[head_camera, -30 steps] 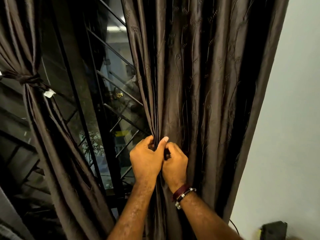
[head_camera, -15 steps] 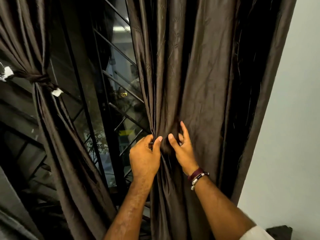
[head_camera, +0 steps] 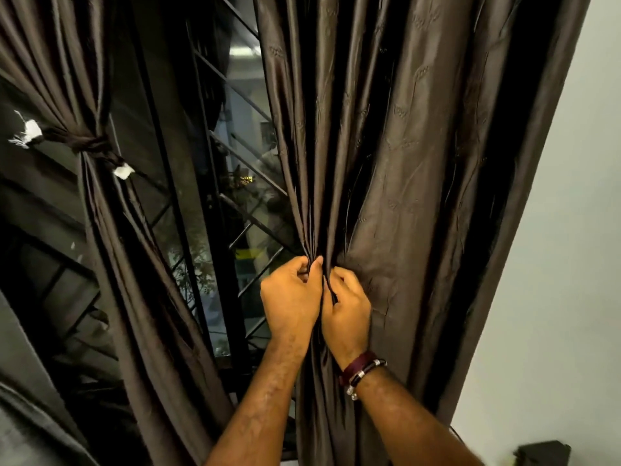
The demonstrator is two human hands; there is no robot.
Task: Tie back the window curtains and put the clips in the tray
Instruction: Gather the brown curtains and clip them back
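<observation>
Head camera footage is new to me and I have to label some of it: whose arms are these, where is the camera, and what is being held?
There is no machine here. The camera sits on a person's head and looks forward and down, so the two bare arms rising from the bottom edge are the wearer's own.

The left hand and the right hand, which wears dark wristbands, are side by side, both pinching gathered folds of the dark brown satin curtain on the right. It hangs loose, not yet tied.

The matching dark brown curtain on the left is already cinched with a knotted dark fabric tie-back with white ends. Between the curtains is a window with a dark metal grille. A pale wall stands at the right. No clips or tray are visible.
</observation>
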